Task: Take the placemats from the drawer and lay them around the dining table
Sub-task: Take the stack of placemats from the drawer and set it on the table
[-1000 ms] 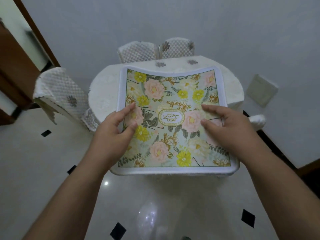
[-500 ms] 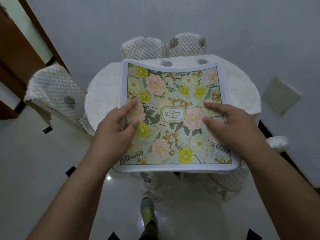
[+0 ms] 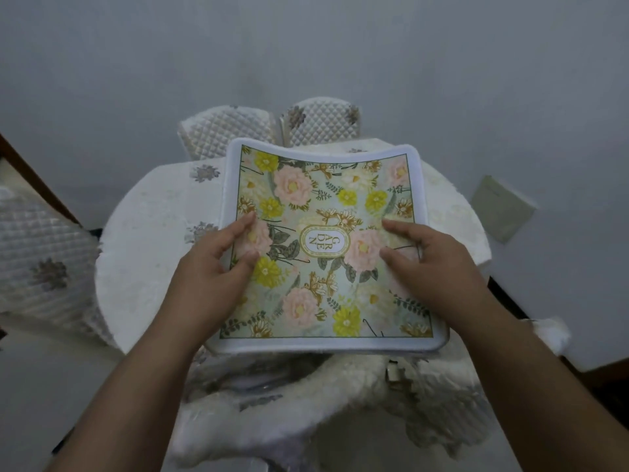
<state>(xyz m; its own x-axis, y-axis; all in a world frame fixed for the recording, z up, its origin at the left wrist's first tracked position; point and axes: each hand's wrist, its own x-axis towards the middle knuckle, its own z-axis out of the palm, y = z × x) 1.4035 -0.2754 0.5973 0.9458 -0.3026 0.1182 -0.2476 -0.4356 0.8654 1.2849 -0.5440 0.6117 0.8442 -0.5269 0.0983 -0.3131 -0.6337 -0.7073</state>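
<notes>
Placemat (image 3: 323, 253) between hands, over table (image 3: 146, 240)

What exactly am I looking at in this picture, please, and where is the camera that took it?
There is no machine here: the camera sits on a person's head and looks forward and down, so you see their own two arms. The left hand and the right hand each grip one side of a floral placemat printed with the word GARDEN, thumbs on top. It is held above a round dining table under a white cloth. Chairs with quilted covers stand at the far side, and another at the left.
</notes>
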